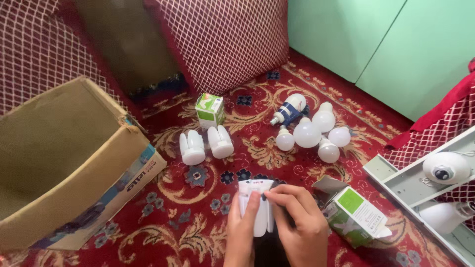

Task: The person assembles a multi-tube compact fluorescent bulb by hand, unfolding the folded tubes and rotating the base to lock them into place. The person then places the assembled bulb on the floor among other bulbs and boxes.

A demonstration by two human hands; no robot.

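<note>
Both my hands hold one white folding lamp (255, 205) low in the middle of the view. My left hand (241, 232) grips its left side with the thumb laid up across the front. My right hand (296, 227) wraps the right side, fingertips curled onto the lamp's top edge. Two more white folding lamps (192, 147) (220, 141) lie side by side on the red patterned carpet (198, 198) just beyond. A small open green and white box (355, 215) lies to the right of my right hand.
A large open cardboard box (64, 163) stands at the left. A small green and white box (210, 110) stands behind the two lamps. Several white bulbs (312, 131) cluster at the middle right. A white shelf (430, 193) with a round camera (445, 168) is at the right edge.
</note>
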